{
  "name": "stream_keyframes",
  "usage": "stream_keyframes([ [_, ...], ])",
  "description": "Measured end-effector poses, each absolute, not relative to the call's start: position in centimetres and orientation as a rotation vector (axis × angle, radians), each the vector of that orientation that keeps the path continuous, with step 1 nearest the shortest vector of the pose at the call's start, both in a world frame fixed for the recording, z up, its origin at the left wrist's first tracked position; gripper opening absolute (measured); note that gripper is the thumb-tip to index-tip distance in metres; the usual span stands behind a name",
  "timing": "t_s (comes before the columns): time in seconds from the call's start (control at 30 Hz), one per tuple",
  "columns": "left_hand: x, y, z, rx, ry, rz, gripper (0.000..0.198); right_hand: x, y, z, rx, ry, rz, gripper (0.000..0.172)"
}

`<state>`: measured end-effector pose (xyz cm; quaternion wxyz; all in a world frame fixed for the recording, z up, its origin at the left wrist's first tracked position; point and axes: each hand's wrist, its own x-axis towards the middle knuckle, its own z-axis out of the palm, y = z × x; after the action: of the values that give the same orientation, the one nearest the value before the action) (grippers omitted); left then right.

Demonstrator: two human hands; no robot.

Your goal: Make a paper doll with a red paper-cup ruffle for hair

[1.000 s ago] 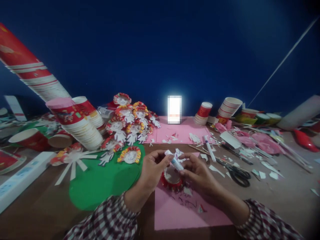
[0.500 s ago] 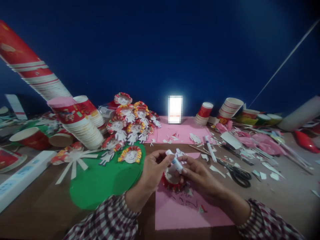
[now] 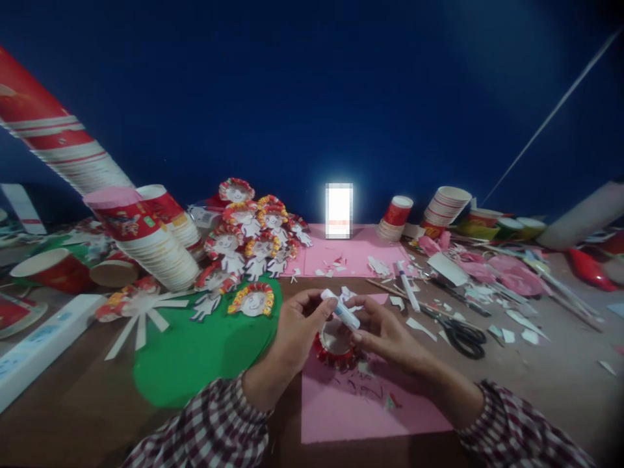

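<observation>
A white glue stick (image 3: 345,313) with a pale blue label lies slantwise between my hands, above the pink paper (image 3: 331,416). My left hand (image 3: 297,325) pinches its upper end between thumb and fingers. At its lower end, the thumb and fingers of my right hand (image 3: 390,335) close around it. Just beneath is a cut paper cup piece (image 3: 336,354) with a curled red edge, partly hidden by my hands. Behind my right fingers a white paper cut-out (image 3: 347,296) shows in part.
Finished paper dolls (image 3: 244,250) pile up at the back left, beside stacked red cups (image 3: 151,240). A green sheet (image 3: 195,364) and a white power strip (image 3: 49,344) lie left. Black scissors (image 3: 461,335), a marker (image 3: 407,287) and paper scraps are on the right. A bright phone-like screen (image 3: 338,211) stands behind.
The glue stick has tilted a little flatter, and the fingers of my right hand have shifted slightly on its lower end. The whole view has moved slightly.
</observation>
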<state>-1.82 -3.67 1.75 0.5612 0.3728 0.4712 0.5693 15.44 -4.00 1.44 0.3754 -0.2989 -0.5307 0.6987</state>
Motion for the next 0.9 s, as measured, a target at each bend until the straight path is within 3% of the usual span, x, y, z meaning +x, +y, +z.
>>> stream_keyframes([
  [0.9,-1.6,-4.0,0.5,0.942,1.039,1.221,0.038,15.1,-3.6,0.4,-0.71,-1.061,1.737,0.034],
])
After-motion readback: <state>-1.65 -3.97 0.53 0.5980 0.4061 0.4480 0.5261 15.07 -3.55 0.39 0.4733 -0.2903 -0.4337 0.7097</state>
